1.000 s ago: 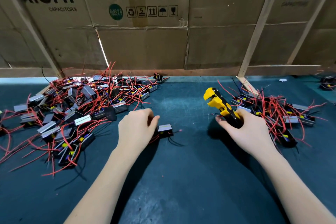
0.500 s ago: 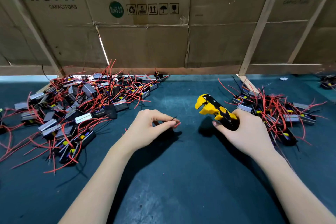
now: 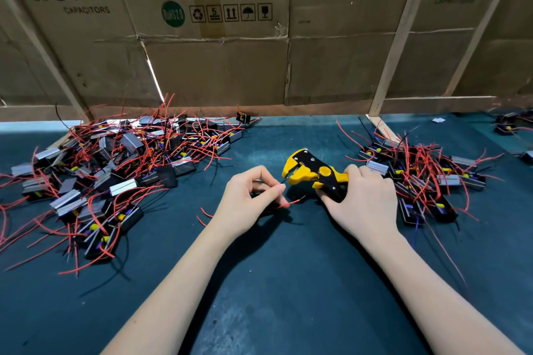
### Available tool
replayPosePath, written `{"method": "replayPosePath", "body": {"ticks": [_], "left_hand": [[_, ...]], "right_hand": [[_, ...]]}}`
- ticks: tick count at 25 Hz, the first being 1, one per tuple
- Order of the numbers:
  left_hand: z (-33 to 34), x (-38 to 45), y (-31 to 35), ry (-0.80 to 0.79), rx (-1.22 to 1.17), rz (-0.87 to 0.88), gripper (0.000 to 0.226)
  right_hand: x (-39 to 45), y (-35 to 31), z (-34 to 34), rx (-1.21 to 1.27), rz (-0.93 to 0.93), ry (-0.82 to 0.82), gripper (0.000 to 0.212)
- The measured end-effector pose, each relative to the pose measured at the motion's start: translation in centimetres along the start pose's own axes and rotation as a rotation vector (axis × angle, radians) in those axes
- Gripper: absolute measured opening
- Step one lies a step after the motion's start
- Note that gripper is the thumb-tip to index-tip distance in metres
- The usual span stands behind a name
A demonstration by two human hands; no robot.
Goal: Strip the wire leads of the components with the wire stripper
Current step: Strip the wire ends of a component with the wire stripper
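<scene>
1. Work surface: a dark teal mat (image 3: 259, 282) covers the bench. A wall of flattened cardboard boxes (image 3: 219, 46) printed "AiSHi CAPACITORS" closes the far edge, braced by pale wooden battens (image 3: 395, 46).
2. Landmark: the wire stripper (image 3: 313, 174), yellow and black, is off the mat near the middle of the bench. Its jaws point left and stand apart.
3. Right hand (image 3: 362, 199): the fingers are wrapped round the stripper handles, directly right of the stripper head.
4. Left hand (image 3: 248, 196): just left of the stripper. Thumb and forefinger pinch a thin black lead (image 3: 285, 179), whose tip reaches to the stripper jaws. Whether the tip sits between the jaws cannot be told.
5. A red lead (image 3: 290, 203) juts out from under the left hand, below the stripper and clear of it. The component body that carries both leads is hidden beneath the palm.
6. Left pile (image 3: 115, 170): well left of the stripper, a large heap of components with grey and black bodies, yellow parts and tangled red wires.
7. Right pile (image 3: 427, 179): directly right of the stripper, behind the right hand, a smaller heap of the same components.
8. Far right of the stripper, at the bench edge, 1 or 2 loose components (image 3: 506, 125) lie apart from both piles.
</scene>
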State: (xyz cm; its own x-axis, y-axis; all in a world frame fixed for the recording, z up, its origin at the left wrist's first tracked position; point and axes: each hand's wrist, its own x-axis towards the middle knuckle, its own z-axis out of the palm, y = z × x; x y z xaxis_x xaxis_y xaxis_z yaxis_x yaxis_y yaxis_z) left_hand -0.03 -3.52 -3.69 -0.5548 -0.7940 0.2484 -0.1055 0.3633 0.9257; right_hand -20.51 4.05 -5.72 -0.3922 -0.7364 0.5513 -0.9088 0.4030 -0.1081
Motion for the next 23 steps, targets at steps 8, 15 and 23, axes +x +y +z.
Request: {"method": "replayPosePath", "body": {"ticks": [8,15,23], "left_hand": [[0.3,0.1,0.3,0.044,0.015,-0.019,0.017],[0.2,0.1,0.3,0.025,0.033,-0.009,0.015],[0.0,0.2,0.1,0.017,0.029,-0.002,0.014]], "right_hand": [[0.1,-0.2,-0.5,0.055,-0.039,0.062,0.054],[0.1,-0.4,-0.9,0.044,-0.068,0.100,0.052],[0.1,-0.4,-1.5,0.033,-0.097,0.097,0.047]]}}
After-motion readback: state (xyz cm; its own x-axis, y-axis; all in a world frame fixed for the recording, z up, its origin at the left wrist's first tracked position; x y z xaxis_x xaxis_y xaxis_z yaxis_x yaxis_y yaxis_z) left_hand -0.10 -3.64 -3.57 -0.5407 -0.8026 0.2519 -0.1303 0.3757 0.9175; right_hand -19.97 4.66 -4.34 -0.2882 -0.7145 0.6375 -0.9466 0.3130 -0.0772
